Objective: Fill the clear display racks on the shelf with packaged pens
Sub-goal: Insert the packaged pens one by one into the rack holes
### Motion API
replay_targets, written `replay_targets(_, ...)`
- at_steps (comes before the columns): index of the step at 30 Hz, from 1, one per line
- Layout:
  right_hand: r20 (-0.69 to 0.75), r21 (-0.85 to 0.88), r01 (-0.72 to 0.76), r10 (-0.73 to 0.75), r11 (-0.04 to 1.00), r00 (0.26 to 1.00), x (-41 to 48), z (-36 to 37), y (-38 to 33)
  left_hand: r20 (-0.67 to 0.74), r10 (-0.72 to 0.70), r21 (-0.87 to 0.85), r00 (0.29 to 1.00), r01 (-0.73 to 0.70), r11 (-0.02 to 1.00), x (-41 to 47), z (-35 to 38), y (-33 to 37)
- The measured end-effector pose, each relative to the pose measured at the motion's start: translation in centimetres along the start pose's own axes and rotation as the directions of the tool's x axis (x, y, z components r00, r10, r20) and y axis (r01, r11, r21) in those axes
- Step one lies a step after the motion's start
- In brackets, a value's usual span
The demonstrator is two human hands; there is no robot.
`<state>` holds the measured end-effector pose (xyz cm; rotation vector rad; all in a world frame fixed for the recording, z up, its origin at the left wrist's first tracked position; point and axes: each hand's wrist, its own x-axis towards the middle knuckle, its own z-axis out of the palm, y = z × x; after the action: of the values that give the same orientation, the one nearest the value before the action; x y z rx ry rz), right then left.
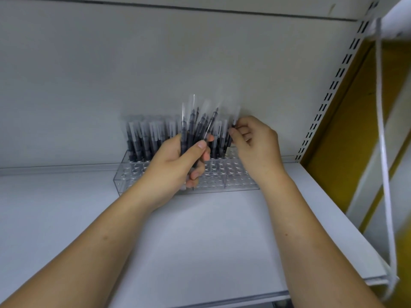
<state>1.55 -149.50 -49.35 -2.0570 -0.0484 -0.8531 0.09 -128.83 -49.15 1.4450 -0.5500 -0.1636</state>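
Observation:
A clear display rack [240, 181] with rows of round holes stands at the back of the white shelf [200, 241]. Several dark packaged pens [142, 138] stand upright in its rear rows on the left. My left hand [178, 167] grips a bundle of packaged pens [195, 125] upright in front of the rack. My right hand [255, 143] pinches a single packaged pen [234, 123] at the rack's rear right, just right of the bundle. The front rows of holes hold nothing.
The grey back wall [155, 63] rises behind the rack. A slotted upright post [333, 85] and a yellow panel [347, 141] stand at the right. A white cord [384, 141] hangs near the shelf's right edge.

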Motion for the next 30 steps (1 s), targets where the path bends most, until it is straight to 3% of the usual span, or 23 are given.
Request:
replay_targets(10, 0.08, -0.133, -0.051, 0.062, 0.99, 0.995, -0.3, -0.2, -0.3, -0.011, 0.034, 0.043, 0.999, -0.033, 0.999, 0.2, 0.2, 0.2)
replay_targets(18, 0.118, -0.125, -0.08, 0.095, 0.989, 0.988, -0.9, -0.6, -0.4, 0.018, 0.049, 0.086, 0.999, -0.05, 0.995, -0.2, 0.5, 0.7)
replay_targets(23, -0.084, 0.045, -0.006, 0.01, 0.999, 0.996, -1.2, -1.3, -1.6, -0.003, 0.005, 0.101, 1.0, -0.004, 0.995, -0.2, 0.5, 0.9)
replay_targets(27, 0.118, 0.423, -0.088, 0.041, 0.902, 0.992, -1.8, -1.6, -3.4, 0.01, -0.001, 0.124, 1.0, -0.001, 0.992, -0.2, 0.5, 1.0)
replay_targets(30, 0.242, 0.493, -0.128, 0.006, 0.86, 0.97, -2.4, -1.5, -4.3, 0.023, 0.016, 0.123, 1.0, -0.019, 0.992, -0.2, 0.4, 0.9)
